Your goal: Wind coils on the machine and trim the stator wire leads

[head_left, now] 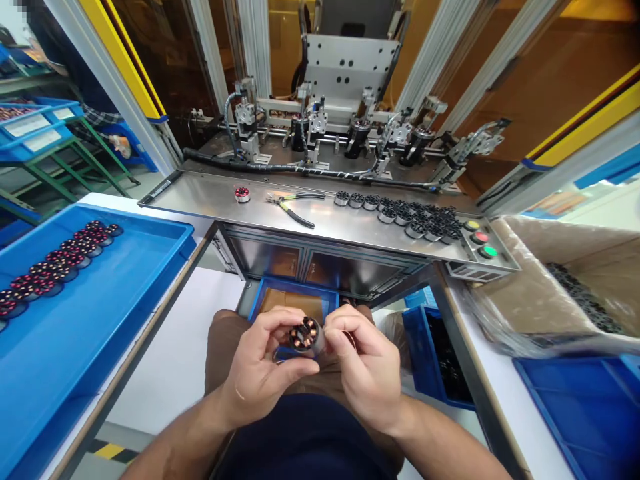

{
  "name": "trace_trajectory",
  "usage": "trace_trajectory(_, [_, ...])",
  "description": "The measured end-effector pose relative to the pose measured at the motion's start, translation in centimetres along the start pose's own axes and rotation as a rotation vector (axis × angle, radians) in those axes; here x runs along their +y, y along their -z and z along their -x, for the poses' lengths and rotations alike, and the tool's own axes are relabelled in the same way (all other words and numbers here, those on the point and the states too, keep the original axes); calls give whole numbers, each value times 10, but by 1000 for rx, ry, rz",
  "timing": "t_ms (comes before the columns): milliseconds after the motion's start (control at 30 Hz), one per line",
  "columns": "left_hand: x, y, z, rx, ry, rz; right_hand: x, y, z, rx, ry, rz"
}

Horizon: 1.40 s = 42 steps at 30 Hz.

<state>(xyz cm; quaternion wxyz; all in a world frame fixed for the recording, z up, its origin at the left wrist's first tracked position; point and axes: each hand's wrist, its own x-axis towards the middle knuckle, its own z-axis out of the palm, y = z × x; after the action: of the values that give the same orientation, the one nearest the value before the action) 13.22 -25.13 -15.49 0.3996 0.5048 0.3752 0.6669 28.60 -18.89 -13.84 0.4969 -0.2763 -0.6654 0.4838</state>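
My left hand (pixel 263 373) is wrapped around a small round motor stator (pixel 305 335), its slotted face with copper windings tilted up toward me. Close by its right side, my right hand (pixel 369 367) is closed in a pinch on a thin copper wire (pixel 354 341), of which a short curve shows. Another fine strand hangs near the left fingers. Both hands are held over the lap, in front of the metal ledge. On that ledge lie cutting pliers (pixel 295 205) with dark handles, spread apart, and a single red-wound stator (pixel 242 194).
Several unwound stator cores (pixel 400 213) stand grouped on the ledge (pixel 220 193), beside a button box (pixel 480 243). Behind is a winding machine (pixel 357 133). A blue tray (pixel 145 267) with wound stators is at left; a lined carton (pixel 530 293) and blue bin (pixel 585 407) are at right.
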Motion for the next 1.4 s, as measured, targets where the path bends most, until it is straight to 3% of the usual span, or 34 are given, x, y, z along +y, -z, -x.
trace_trajectory(133, [-1, 4, -2, -17, -211, -197, 8, -2, 4, -78, -296, -311])
trace_trajectory(233, [1, 6, -4, -41, -289, -283, 14, -3, 5, -111, -424, -474])
trace_trajectory(533, [-1, 10, -1, -39, -240, -281, 18, -6, 8, -110, -469, -501])
trace_trajectory(633, [2, 8, 4, -30, -114, -167, 16, -6, 7, -77, -360, -375])
trace_trajectory(733, [7, 7, 8, -14, 54, -29, 12, -5, 2, -26, -103, -129])
trace_trajectory(900, [7, 9, 4, -7, 151, 285, 4, 8, -9, -97, 316, 145])
trace_trajectory(1000, [5, 7, -3, -6, 422, 427, 2, 17, -12, -161, 450, 244])
trace_trajectory(1067, [3, 4, -7, -100, 653, 488, 2, 21, -13, -160, 490, 297])
trace_trajectory(1133, [2, 1, -8, -176, 762, 535, 3, 25, -13, -156, 529, 332])
trace_trajectory(1267, [1, -1, -7, -112, 671, 517, 6, 35, -13, -239, 576, 305])
trace_trajectory(1400, [5, 1, -5, -88, 603, 488, 9, 44, -15, -223, 499, 301])
